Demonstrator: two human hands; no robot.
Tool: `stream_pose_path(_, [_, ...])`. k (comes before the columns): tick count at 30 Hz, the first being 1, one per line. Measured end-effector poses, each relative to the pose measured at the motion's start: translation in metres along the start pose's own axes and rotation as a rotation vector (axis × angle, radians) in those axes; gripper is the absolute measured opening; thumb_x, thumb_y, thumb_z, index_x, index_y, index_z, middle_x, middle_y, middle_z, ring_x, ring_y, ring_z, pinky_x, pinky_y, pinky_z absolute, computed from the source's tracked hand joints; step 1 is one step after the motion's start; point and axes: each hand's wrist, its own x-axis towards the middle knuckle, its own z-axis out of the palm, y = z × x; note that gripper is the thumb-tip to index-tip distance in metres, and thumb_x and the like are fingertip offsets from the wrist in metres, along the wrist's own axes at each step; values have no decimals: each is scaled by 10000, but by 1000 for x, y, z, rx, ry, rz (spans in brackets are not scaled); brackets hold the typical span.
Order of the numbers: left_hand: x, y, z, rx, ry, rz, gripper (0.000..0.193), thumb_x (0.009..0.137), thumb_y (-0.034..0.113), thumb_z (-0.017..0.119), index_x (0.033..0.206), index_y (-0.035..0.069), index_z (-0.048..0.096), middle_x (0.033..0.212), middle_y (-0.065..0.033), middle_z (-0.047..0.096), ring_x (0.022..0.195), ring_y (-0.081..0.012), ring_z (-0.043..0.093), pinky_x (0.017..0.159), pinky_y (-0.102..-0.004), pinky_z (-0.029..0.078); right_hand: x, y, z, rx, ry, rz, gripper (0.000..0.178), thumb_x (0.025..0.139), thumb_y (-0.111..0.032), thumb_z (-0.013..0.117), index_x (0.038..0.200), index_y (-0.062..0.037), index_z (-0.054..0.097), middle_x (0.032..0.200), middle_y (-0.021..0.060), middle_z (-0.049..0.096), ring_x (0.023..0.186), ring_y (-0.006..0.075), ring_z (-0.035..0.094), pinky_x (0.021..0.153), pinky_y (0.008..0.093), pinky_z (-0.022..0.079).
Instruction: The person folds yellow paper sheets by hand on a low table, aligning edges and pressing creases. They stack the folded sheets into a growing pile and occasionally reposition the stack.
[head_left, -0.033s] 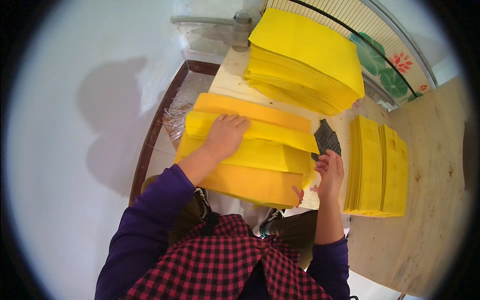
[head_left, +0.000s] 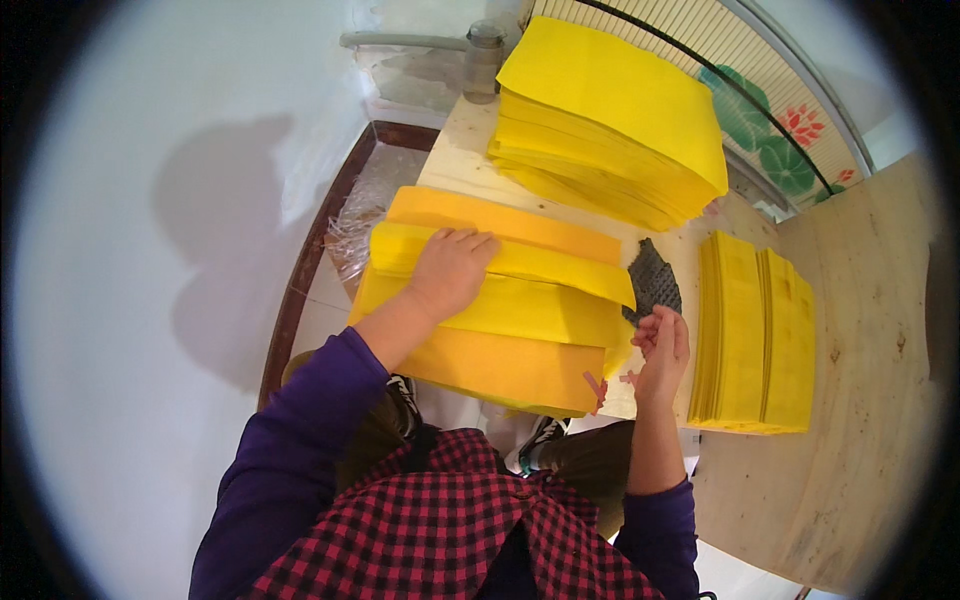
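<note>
A stack of yellow and orange-yellow sheets (head_left: 500,370) lies in front of me, likely paper or felt. Across its top runs a folded yellow sheet (head_left: 560,273), its fold raised like a flat roll. My left hand (head_left: 450,268) rests on this fold, its fingers curled over the far edge; their tips are hidden. By the right end of the sheets my right hand (head_left: 662,355) is raised, fingers bent and thumb a little apart, with nothing visible between them. Its fingertips are close to a dark grey textured pad (head_left: 655,280) on the table.
A tall yellow stack (head_left: 610,120) stands at the back of the wooden table (head_left: 465,165). Two narrower yellow bundles (head_left: 757,335) stand at the right. A clear jar (head_left: 484,62) is at the far left corner. Reddish strips (head_left: 597,390) stick out by the near right corner.
My right hand has shifted slightly down and right, its fingertips drawing back from the dark pad. The left hand stays on the fold.
</note>
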Motion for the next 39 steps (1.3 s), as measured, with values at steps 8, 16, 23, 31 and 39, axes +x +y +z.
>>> stream_pose_path(8, [13,1,-15,-60,-102,-50,405,790,72,571,1192,45,604,1192,-132,630,1143,-304,559,995,-429,395,-28,-4,47,-623,-824,-623,436,890,-224,618,1260,-6,540,1257,201,566,1193,379,503,1018,426,403])
stream_pose_path(16, [-1,-3,5,77,-14,34,408,799,75,559,1205,49,595,1273,-96,598,1226,-274,516,1032,-431,374,22,19,87,-1045,-688,-580,491,902,-346,568,1282,-36,534,1309,217,518,1209,427,455,1052,480,326])
stream_pose_path(23, [-13,-11,29,79,30,76,409,802,85,547,1207,56,595,1318,-72,566,1269,-259,481,1055,-435,359,21,23,61,-1166,-530,-510,530,903,-388,555,1309,-50,509,1297,215,521,1227,416,438,1041,485,322])
stream_pose_path(31, [-12,-12,32,153,20,35,385,829,95,518,1203,70,601,1321,-63,568,1287,-240,472,1072,-426,340,25,26,52,-1277,-483,-603,567,925,-424,508,1352,-53,464,1346,208,493,1274,396,413,1087,490,278])
stream_pose_path(39, [-13,-16,29,172,38,28,379,848,108,500,1212,91,602,1335,-57,562,1294,-223,468,1084,-425,322,26,31,24,-1149,-456,-576,502,929,-324,540,1353,-59,485,1413,202,445,1332,368,380,1155,494,171])
